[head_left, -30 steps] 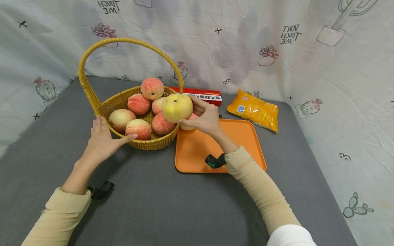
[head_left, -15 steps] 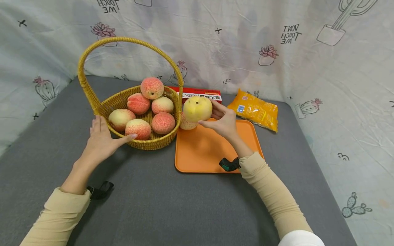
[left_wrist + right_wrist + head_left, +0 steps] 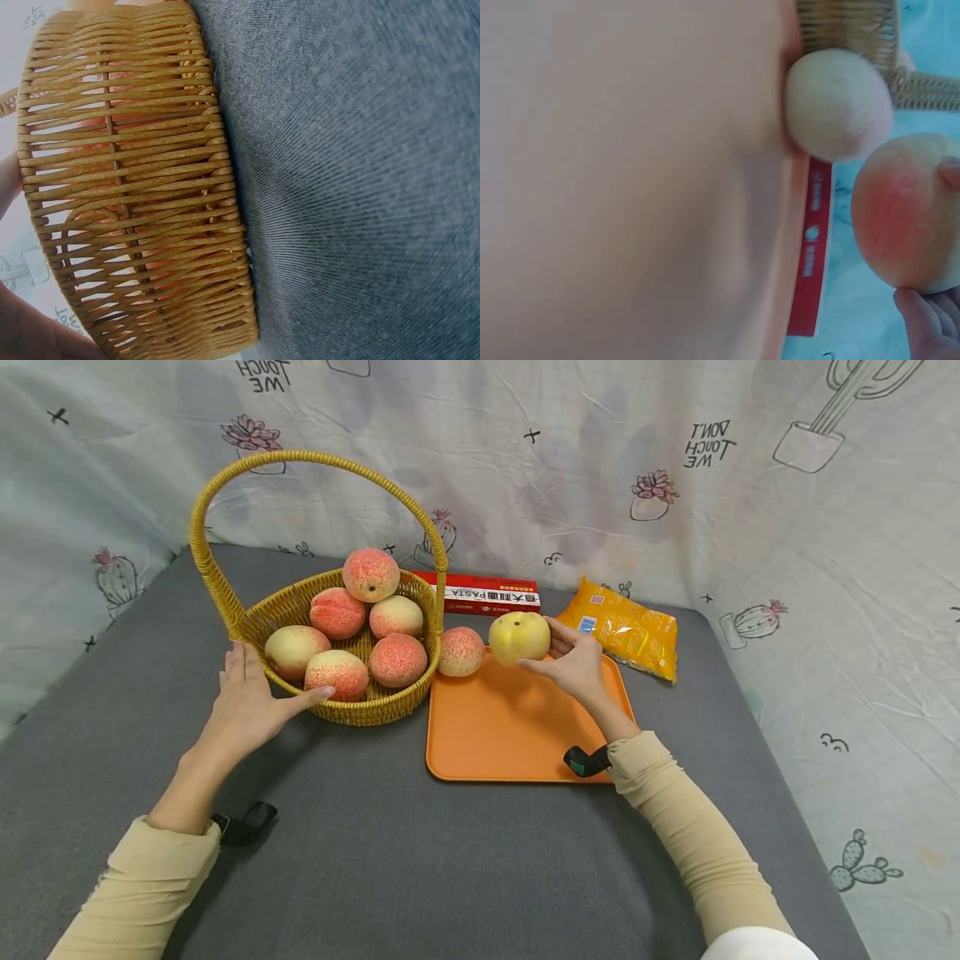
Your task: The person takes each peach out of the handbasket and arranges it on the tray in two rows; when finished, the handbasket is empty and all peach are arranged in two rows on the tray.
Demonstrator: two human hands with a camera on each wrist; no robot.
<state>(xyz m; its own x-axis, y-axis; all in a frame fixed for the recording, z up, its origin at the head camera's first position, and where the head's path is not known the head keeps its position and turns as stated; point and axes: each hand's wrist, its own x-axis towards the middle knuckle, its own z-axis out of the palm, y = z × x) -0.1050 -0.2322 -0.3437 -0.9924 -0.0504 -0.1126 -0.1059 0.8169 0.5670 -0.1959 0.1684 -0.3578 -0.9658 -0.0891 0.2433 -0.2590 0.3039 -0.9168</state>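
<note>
Pinching a yellow peach (image 3: 520, 639), right hand (image 3: 576, 667) hung over orange tray (image 3: 495, 743); speckled peach (image 3: 461, 652) sat at its corner, six peaches (image 3: 337, 614) in wicker basket (image 3: 367, 717), left hand (image 3: 246, 700) spread against it.

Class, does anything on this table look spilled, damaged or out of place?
Nothing looks spilled or damaged. Mildly odd, perhaps, is one peach: it sits at the far left corner of the orange tray, close beside the basket, rather than nearer the middle.
</note>
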